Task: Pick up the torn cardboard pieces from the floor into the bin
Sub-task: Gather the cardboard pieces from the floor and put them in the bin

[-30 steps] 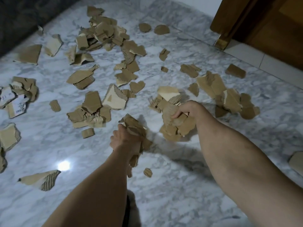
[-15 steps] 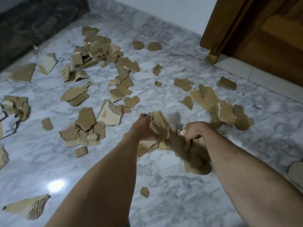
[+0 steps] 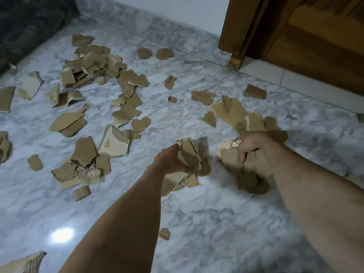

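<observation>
My left hand (image 3: 167, 160) grips a bunch of torn brown cardboard pieces (image 3: 190, 156), lifted off the marble floor (image 3: 206, 223). My right hand (image 3: 250, 146) grips a second, bigger bunch of cardboard pieces (image 3: 250, 174), which hangs below the fist and looks blurred. Many more torn pieces lie scattered on the floor: a dense heap (image 3: 94, 64) at the far left, a cluster (image 3: 84, 164) left of my left hand, a group (image 3: 236, 113) beyond my right hand. One small scrap (image 3: 164, 233) lies between my forearms. No bin is in view.
A wooden door and frame (image 3: 295, 36) stand at the far right, with a pale tiled threshold (image 3: 285, 81) below. A dark sofa or cushion (image 3: 25, 26) fills the far left corner. A large cardboard piece (image 3: 21, 264) lies at the bottom left edge.
Both hands have lifted their bunches off the floor and drawn slightly apart. The view has tilted up, showing more of the door and wall.
</observation>
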Demonstrator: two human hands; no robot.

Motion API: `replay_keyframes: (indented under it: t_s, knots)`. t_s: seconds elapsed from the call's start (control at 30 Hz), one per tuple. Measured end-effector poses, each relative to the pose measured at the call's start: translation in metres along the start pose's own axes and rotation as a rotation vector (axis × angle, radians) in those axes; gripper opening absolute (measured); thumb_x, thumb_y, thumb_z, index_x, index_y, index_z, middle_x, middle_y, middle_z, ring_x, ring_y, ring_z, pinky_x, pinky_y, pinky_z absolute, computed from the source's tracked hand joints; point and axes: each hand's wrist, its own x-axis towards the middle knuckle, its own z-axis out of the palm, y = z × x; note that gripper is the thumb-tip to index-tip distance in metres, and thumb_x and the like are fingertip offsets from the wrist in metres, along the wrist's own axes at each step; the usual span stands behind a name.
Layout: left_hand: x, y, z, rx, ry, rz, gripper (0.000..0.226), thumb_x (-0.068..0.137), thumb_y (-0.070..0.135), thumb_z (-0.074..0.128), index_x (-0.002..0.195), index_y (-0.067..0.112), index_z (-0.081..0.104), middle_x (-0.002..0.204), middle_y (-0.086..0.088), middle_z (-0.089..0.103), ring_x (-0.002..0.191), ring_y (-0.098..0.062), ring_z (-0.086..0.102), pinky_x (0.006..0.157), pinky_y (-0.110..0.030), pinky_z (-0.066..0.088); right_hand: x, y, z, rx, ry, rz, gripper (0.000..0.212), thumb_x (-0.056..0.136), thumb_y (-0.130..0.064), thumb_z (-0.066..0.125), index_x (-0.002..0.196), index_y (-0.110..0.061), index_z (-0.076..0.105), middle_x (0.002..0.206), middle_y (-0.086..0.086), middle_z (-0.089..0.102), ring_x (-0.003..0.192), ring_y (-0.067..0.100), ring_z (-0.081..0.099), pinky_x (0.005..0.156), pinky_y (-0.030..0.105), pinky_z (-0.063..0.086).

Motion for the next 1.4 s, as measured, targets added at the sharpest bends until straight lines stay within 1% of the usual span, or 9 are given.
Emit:
replay_keyframes:
  t_s: [0.17, 0.23, 0.4, 0.53, 0.7, 0.9, 1.1, 1.3, 1.4]
  knots:
    - [-0.009, -0.018, -0.011, -0.371, 0.065, 0.041, 0.025, 0.080, 0.009, 0.080, 0.098, 0.019, 0.065, 0.087, 0.008, 0.068, 0.085, -0.004, 0.069, 0.078, -0.020, 0.051, -0.011, 0.016, -0.006, 0.661, 0.041, -0.032, 0.066, 0.054, -0.013, 0.097, 0.112, -0.006, 0.066, 0.101, 0.016, 0.074, 0.087, 0.035, 0.073, 0.077, 0.048, 0.061]
    - [-0.012, -0.022, -0.015, -0.478, 0.072, 0.030, 0.027, 0.080, -0.002, 0.078, 0.096, 0.016, 0.067, 0.088, 0.005, 0.068, 0.088, -0.015, 0.067, 0.083, -0.030, 0.050, -0.011, 0.000, 0.007, 0.711, 0.025, -0.099, 0.071, 0.054, -0.012, 0.097, 0.117, -0.008, 0.065, 0.102, 0.015, 0.076, 0.087, 0.033, 0.075, 0.080, 0.051, 0.061]
    - [-0.015, -0.042, -0.023, -0.316, -0.084, -0.017, 0.039, 0.072, 0.020, 0.087, 0.107, 0.020, 0.071, 0.097, 0.008, 0.070, 0.092, -0.010, 0.065, 0.084, -0.027, 0.050, -0.015, -0.054, 0.049, 0.439, 0.026, -0.341, 0.085, 0.071, -0.010, 0.086, 0.145, -0.020, 0.045, 0.140, -0.003, 0.054, 0.118, 0.022, 0.055, 0.098, 0.030, 0.045]
    - [-0.023, -0.067, -0.022, -0.173, -0.090, 0.007, 0.026, 0.072, 0.025, 0.087, 0.088, 0.034, 0.070, 0.085, 0.020, 0.068, 0.079, 0.006, 0.062, 0.063, -0.003, 0.042, -0.006, -0.071, 0.083, 0.255, 0.137, -0.422, 0.094, 0.074, -0.016, 0.080, 0.146, -0.033, 0.023, 0.131, 0.010, 0.058, 0.107, 0.030, 0.058, 0.088, 0.043, 0.053]
    - [-0.024, -0.066, -0.019, -0.101, -0.045, -0.046, 0.060, 0.047, 0.067, 0.073, 0.096, 0.033, 0.067, 0.097, 0.014, 0.068, 0.095, -0.009, 0.063, 0.081, -0.027, 0.048, 0.000, -0.077, 0.091, 0.118, 0.271, -0.355, 0.080, 0.075, -0.028, 0.081, 0.143, -0.022, 0.040, 0.130, 0.010, 0.059, 0.115, 0.032, 0.058, 0.085, 0.038, 0.051]
    - [-0.019, -0.068, -0.011, -0.091, -0.024, -0.055, 0.070, 0.044, 0.069, 0.072, 0.105, 0.035, 0.069, 0.099, 0.014, 0.071, 0.093, -0.008, 0.065, 0.084, -0.030, 0.055, 0.003, -0.086, 0.098, 0.130, 0.349, -0.313, 0.057, 0.075, -0.021, 0.081, 0.126, -0.016, 0.054, 0.127, 0.009, 0.053, 0.121, 0.030, 0.049, 0.086, 0.036, 0.047]
    - [-0.018, -0.022, -0.022, -0.299, 0.036, -0.054, 0.076, 0.045, 0.041, 0.083, 0.114, 0.011, 0.070, 0.109, -0.005, 0.072, 0.105, -0.025, 0.066, 0.093, -0.042, 0.053, 0.004, -0.038, 0.087, 0.608, 0.175, -0.271, 0.069, 0.054, -0.022, 0.093, 0.116, -0.022, 0.062, 0.111, 0.001, 0.068, 0.100, 0.024, 0.062, 0.090, 0.037, 0.053]
    - [0.012, 0.119, -0.003, -0.472, -0.042, 0.127, 0.023, 0.084, 0.006, 0.077, 0.092, 0.020, 0.061, 0.080, 0.013, 0.058, 0.079, -0.003, 0.059, 0.062, -0.007, 0.042, -0.002, 0.117, 0.072, 1.231, 0.370, -0.186, 0.068, 0.053, -0.014, 0.094, 0.117, -0.015, 0.071, 0.110, 0.005, 0.075, 0.103, 0.030, 0.069, 0.094, 0.047, 0.056]
    - [0.047, 0.191, 0.032, -0.437, -0.146, 0.168, 0.050, 0.070, 0.037, 0.087, 0.110, 0.019, 0.062, 0.097, 0.010, 0.061, 0.105, -0.015, 0.062, 0.084, -0.015, 0.045, -0.010, 0.193, 0.076, 1.490, 0.457, -0.045, 0.055, 0.057, -0.007, 0.092, 0.109, -0.006, 0.074, 0.100, 0.013, 0.076, 0.094, 0.032, 0.072, 0.085, 0.048, 0.060]
